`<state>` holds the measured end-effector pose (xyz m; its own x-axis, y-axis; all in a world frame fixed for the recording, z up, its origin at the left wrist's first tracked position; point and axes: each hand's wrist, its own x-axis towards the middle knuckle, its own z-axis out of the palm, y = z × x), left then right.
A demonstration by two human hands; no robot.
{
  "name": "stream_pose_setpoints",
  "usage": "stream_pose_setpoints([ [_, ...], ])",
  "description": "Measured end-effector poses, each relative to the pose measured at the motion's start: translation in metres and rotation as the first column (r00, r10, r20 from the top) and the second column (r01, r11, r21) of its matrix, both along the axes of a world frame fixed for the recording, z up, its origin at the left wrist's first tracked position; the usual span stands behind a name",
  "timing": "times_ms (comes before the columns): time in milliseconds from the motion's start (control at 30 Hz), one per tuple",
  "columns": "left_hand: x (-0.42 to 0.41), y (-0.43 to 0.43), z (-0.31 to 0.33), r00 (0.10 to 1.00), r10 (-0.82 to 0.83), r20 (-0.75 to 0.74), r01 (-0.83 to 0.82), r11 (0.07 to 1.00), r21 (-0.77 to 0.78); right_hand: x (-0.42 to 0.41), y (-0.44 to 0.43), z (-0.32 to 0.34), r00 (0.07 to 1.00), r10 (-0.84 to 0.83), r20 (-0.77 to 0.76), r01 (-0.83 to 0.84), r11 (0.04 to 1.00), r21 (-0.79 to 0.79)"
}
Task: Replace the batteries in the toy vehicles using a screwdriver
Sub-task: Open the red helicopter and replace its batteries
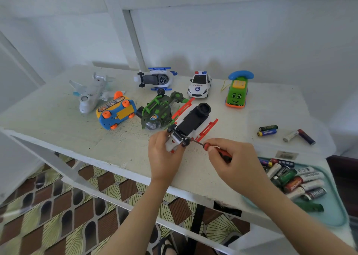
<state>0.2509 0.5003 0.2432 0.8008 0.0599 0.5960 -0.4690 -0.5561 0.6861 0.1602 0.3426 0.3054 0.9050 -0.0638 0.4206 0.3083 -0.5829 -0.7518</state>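
Observation:
A red and white toy helicopter [190,124] lies upside down on the white table [58,119], its black underside up. My left hand [164,154] grips its near end by the small black wheels. My right hand [234,161] holds a red-handled screwdriver [208,146], whose thin shaft points left at the toy's near end. Several loose batteries [268,130] lie on the table to the right. A teal tray [337,214] at the near right holds several more batteries.
Other toys stand further back: a white plane [91,95], a blue and yellow bus [116,112] on its side, a green helicopter [157,113], a blue and white helicopter [155,78], a police car [199,84] and a green phone car [237,91]. A white wall is behind.

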Motion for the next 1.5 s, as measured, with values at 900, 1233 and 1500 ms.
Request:
stream_pose_setpoints([
  [900,0.001,0.001,-0.003,1.000,-0.014,0.013,0.013,0.998,0.058,0.000,-0.025,0.012,0.936,-0.247,0.251,0.267,0.962,-0.047],
  [1233,0.000,0.001,-0.006,0.998,-0.014,0.056,0.009,0.995,0.101,-0.006,-0.040,0.018,0.960,-0.195,0.200,0.210,0.976,-0.055],
  [1500,-0.003,-0.005,0.004,0.978,-0.059,0.199,0.033,0.991,0.132,-0.006,-0.054,0.012,0.958,-0.264,0.111,0.271,0.961,-0.047],
])
